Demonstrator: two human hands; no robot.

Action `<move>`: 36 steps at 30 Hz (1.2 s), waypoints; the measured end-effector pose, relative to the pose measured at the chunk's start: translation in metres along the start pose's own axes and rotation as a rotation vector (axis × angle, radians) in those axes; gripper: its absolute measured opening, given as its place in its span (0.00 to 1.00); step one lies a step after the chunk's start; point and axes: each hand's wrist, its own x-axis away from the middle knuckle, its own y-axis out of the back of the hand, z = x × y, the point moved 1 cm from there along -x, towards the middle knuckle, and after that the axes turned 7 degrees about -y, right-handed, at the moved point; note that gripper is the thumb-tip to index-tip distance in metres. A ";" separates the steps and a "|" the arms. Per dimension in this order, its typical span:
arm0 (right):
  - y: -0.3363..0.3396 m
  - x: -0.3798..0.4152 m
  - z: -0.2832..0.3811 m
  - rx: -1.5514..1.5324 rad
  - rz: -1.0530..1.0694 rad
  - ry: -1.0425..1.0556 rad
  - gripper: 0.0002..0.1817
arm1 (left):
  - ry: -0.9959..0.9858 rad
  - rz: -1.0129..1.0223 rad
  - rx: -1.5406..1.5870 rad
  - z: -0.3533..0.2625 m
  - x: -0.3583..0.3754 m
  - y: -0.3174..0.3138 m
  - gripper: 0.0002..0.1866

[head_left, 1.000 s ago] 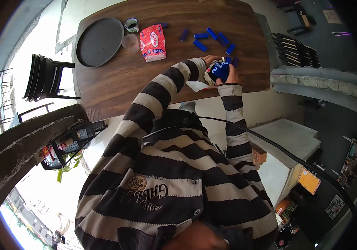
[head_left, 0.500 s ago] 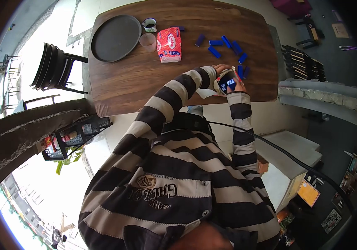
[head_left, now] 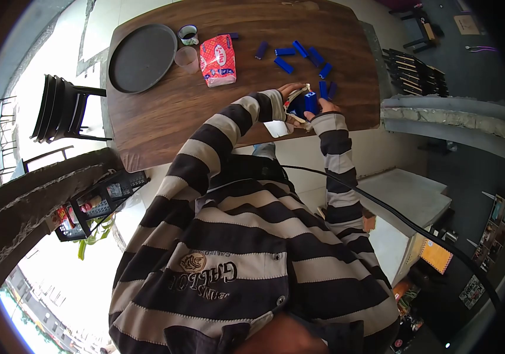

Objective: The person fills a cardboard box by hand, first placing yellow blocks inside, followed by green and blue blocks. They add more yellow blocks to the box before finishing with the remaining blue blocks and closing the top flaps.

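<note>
An opened bag (head_left: pixel 292 105) with a pale, reddish rim is held at the table's near right side, its mouth facing up. My left hand (head_left: pixel 290 89) grips its far left rim, fingers closed over the edge. At the mouth, my right hand (head_left: pixel 328 107) has its fingers on a small blue oblong pack (head_left: pixel 310 102) standing in the opening. More dark blue shows inside the bag. Just beyond my right hand lie two blue packs (head_left: pixel 323 89), and several loose blue packs (head_left: pixel 283 65) are scattered farther up the table.
On the wooden table (head_left: pixel 164 127), a red-and-white package (head_left: pixel 218 61) stands left of the loose packs. A clear plastic cup (head_left: pixel 186 59), a mug of dark liquid (head_left: pixel 188 35) and a round black tray (head_left: pixel 142 59) are farther left. A black cable (head_left: pixel 394 213) crosses beside my right arm.
The view has shifted, so the tabletop things appear farther left. My right hand has drawn back to the bag's right edge, and the blue pack now shows more plainly at the mouth.
</note>
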 end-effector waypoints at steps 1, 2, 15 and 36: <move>0.002 0.001 0.010 0.014 0.096 -0.067 0.27 | 0.007 0.007 -0.001 -0.003 0.000 0.003 0.57; -0.012 -0.002 0.007 0.151 0.011 -0.025 0.26 | 0.001 0.015 0.001 -0.004 0.001 0.002 0.57; -0.087 -0.056 -0.013 0.357 0.088 -0.247 0.27 | -0.033 -0.232 0.309 0.044 0.008 -0.031 0.46; -0.071 -0.037 0.020 0.374 0.218 -0.240 0.28 | 0.293 -0.183 0.431 0.040 0.010 -0.032 0.34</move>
